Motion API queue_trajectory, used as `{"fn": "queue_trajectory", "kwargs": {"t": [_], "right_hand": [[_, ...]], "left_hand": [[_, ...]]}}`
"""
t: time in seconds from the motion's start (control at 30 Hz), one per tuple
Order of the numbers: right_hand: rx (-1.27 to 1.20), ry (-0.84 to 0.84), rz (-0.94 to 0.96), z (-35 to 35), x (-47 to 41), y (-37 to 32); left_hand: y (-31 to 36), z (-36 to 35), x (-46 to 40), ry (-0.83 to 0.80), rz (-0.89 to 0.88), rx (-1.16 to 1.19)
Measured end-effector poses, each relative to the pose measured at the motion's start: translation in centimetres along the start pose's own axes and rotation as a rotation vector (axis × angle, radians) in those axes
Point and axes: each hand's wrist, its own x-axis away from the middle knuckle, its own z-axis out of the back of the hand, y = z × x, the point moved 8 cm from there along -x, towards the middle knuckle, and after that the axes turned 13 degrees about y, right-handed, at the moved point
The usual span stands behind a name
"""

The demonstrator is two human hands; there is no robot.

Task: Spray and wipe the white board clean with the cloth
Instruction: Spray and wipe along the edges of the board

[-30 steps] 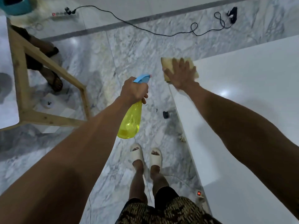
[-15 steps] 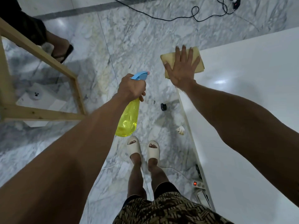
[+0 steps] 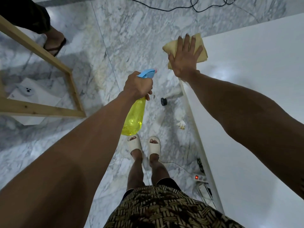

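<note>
- My right hand lies flat, fingers spread, pressing the cloth at the white board's far left corner; the palm hides most of the cloth.
- My left hand grips the spray bottle off the board's left edge; trigger hidden.

One board, one cloth, one spray bottle. Two hands: left, right. Two white slippers, one dark sandal, one wooden frame, one power strip, one black cable.
</note>
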Motion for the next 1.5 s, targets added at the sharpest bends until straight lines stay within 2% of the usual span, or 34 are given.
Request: {"fn": "queue_trajectory", "kwargs": {"t": [0.37, 0.6, 1.03, 1.2, 1.5], "right_hand": [[0.017, 0.000, 0.023, 0.8, 5.8, 1.0], [-0.036, 0.004, -0.014, 0.7, 11.2, 2.7], [-0.010, 0.022, -0.025, 0.7, 23.2, 6.9], [-0.030, 0.006, -0.036, 1.0, 29.9, 9.2], [-0.018, 0.005, -0.042, 1.6, 41.0, 12.5]], "left_hand": [[0.0, 0.2, 2.1, -0.004, -0.029, 0.004], [-0.1, -3.8, 6.3, -0.084, -0.081, 0.038], [-6.7, -9.6, 15.4, -0.058, -0.043, 0.053], [-10.6, -11.5, 21.5, -0.032, -0.014, 0.038], [-15.0, -15.1, 30.6, -0.085, -0.067, 0.031]]}}
